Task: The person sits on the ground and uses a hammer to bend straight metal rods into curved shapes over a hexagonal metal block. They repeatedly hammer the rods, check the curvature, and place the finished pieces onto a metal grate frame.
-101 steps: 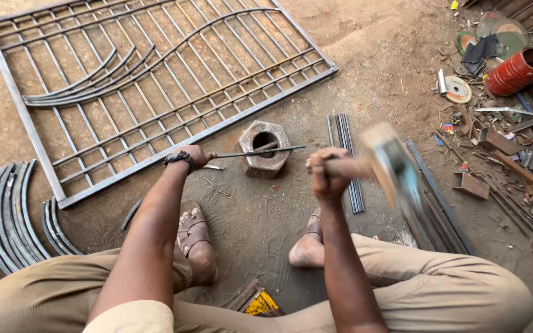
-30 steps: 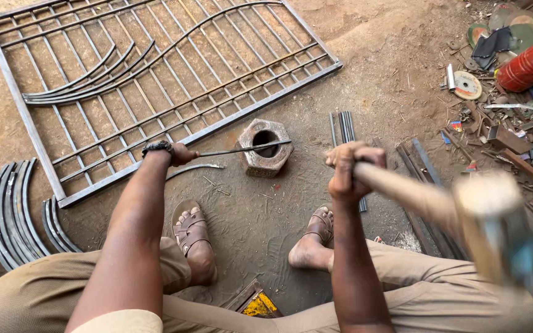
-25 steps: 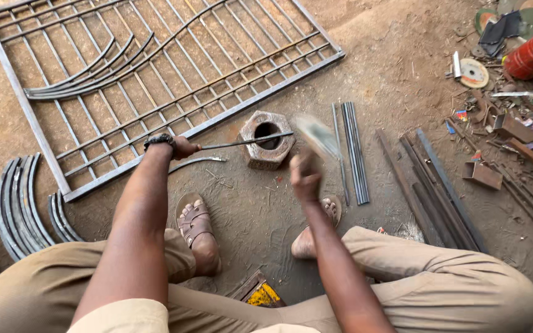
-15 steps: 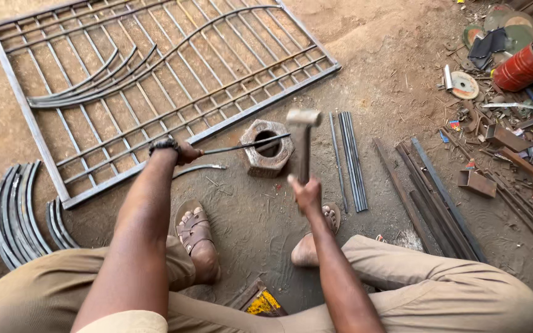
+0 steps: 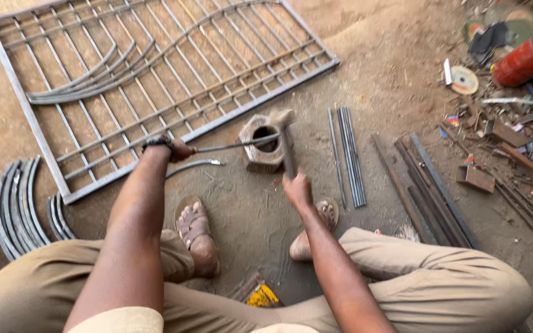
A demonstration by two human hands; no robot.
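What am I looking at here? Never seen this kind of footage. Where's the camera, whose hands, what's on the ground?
There is one view, from a camera worn on a person's head, looking down at their own arms and knees as they sit on a dirt floor. The left hand holds a thin metal rod laid across a large hexagonal nut. The right hand has its grip on a hammer, whose head is at the nut. A second curved rod lies just below. Behind lies a flat metal grille, with curved bars to the left, straight rods to the right, and scrap plus a red can at far right.
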